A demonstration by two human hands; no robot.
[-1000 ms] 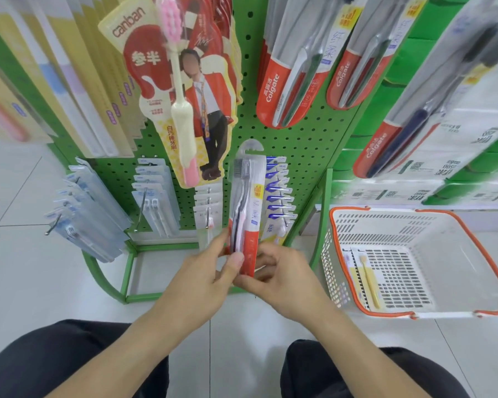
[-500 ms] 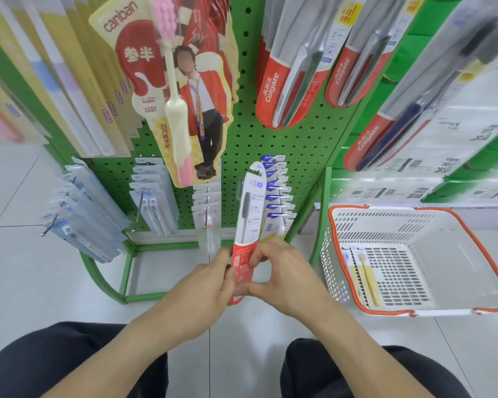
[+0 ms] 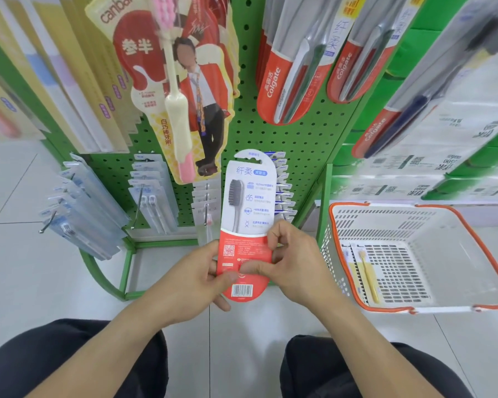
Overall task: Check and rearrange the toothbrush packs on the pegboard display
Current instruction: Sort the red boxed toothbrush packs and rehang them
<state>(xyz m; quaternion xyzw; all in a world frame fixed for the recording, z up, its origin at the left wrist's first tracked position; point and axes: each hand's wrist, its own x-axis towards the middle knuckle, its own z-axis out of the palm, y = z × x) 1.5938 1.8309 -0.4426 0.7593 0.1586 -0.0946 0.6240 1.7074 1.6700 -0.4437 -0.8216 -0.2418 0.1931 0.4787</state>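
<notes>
pack: toothbrush pack [image 3: 246,216] held upright in front of the lower pegboard [image 3: 296,136], printed back facing the camera (grey top with a brush picture, red bottom with QR code and barcode); off any hook, hang hole at the top
left hand: left hand [image 3: 193,278] grips the pack's lower left edge, thumb on the printed face just above the barcode, fingers curled behind the card
right hand: right hand [image 3: 295,262] pinches the lower right edge, thumb laid across the red area, other fingers curled at the card's right side
behind pack: row of blue-striped packs [image 3: 282,191] on a peg, partly hidden by the held pack
upper board: Colgate packs [image 3: 293,67] hang top centre and right; canban pack [image 3: 173,90] with a pink and cream brush hangs to the left, tilted
lower left pegs: clear packs [image 3: 84,214] fanned out on two hooks
basket: white basket [image 3: 414,310] with orange rim on the floor to the right, near the stand's green frame; a yellow brush pack [image 3: 367,275] lies flat in its left side
floor: pale tiles [image 3: 41,282]; dark trouser knees at the bottom edge
</notes>
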